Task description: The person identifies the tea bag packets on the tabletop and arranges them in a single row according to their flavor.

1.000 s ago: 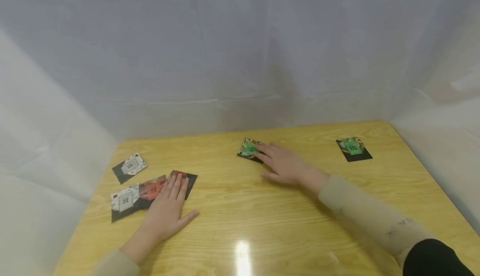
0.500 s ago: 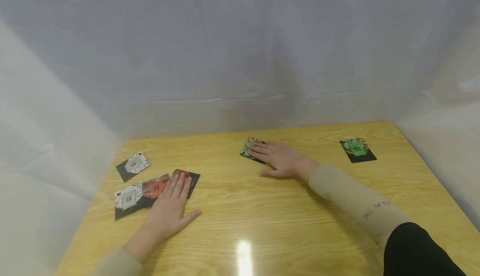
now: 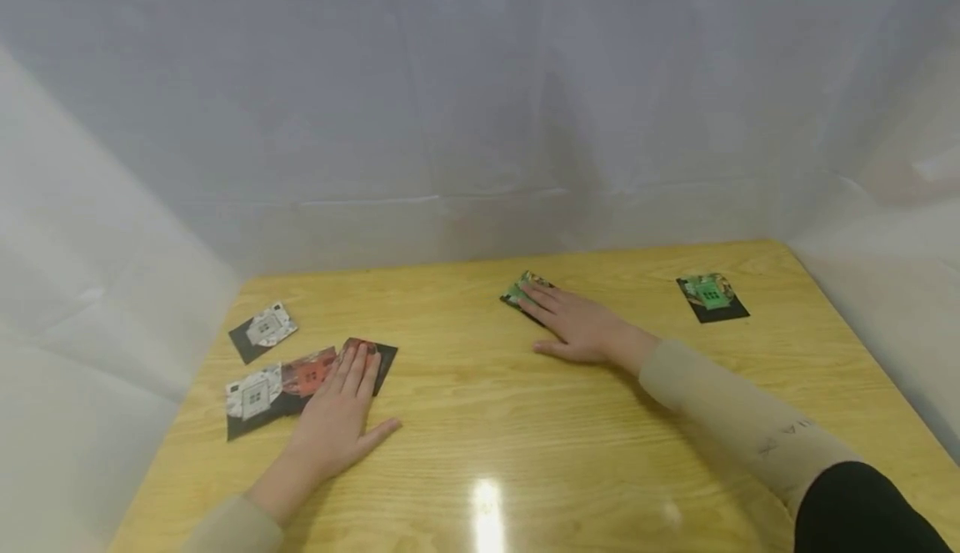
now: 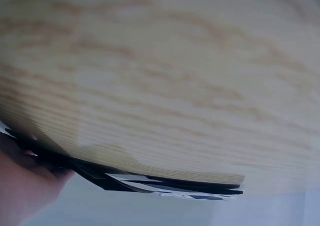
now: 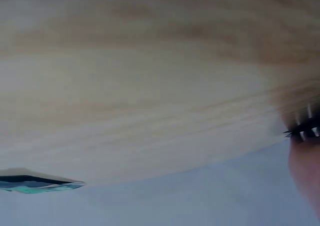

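In the head view my left hand (image 3: pixel 333 419) lies flat with straight fingers on a red and black packet (image 3: pixel 385 361), covering much of it. Left of that hand, another red and black packet (image 3: pixel 310 376) adjoins a white and black packet (image 3: pixel 253 399). My right hand (image 3: pixel 581 324) rests, fingers extended, on a green and black packet (image 3: pixel 516 293) towards the back of the table; the hand hides its right part. The left wrist view catches the edges of thin packets (image 4: pixel 175 186) beside the left hand. A green packet (image 5: pixel 42 186) appears edge-on in the right wrist view.
Another white and black packet (image 3: pixel 262 332) lies at the back left of the wooden table (image 3: pixel 465 428). Far to the right is a second green and black packet (image 3: pixel 712 297). Pale sheeting (image 3: pixel 480 103) hangs behind the table and along both sides.
My right hand has slid the green packet a little to the right across the table. The left hand stays in place on the red packet.
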`<state>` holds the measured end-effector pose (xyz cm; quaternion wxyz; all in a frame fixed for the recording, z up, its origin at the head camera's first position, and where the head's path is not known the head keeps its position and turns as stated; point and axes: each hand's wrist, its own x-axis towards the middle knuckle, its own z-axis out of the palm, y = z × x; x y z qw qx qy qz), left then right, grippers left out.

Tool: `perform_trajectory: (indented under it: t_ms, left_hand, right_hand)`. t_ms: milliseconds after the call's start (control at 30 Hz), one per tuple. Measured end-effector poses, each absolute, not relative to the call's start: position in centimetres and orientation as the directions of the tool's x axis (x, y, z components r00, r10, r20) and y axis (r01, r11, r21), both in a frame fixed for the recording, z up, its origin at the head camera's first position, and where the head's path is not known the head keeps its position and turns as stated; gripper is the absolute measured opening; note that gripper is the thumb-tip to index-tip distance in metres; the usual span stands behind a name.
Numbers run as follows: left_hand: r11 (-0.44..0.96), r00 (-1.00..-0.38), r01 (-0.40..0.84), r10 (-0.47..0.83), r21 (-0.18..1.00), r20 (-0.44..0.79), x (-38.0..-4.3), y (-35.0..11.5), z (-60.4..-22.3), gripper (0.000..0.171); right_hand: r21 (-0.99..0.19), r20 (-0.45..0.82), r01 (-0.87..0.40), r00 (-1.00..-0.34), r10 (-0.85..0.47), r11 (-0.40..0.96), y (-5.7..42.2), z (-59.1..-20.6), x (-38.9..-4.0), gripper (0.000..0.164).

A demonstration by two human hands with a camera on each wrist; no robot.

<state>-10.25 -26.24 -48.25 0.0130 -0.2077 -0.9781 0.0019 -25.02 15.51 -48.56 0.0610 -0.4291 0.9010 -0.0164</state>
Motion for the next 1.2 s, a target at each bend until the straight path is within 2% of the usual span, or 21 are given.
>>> perform_trajectory:
  t_ms: [233,667,1200]
  left_hand:
    - [0.913,-0.912,0.408,0.409,-0.017,0.023,-10.3,-26.2,-48.2,0.1]
    - [0.919,-0.919,0.394,0.394,-0.011,0.014,-10.1,-26.0,-48.2,0.101]
    - [0.925,-0.925,0.381,0.381,0.019,0.008,-10.3,-25.9,-48.3,0.102]
  right_hand:
    - [-0.121,-0.045,-0.685,-0.72,-0.693,0.719,17.5,-48.4,-23.5,0.081]
    - [-0.15,-0.059,-0.501,-0.856,-0.514,0.852,21.1,-48.4,-21.9,0.082]
    - [-0.166,-0.106,-0.323,-0.934,-0.342,0.932,22.9,-47.6,-19.6,0.085]
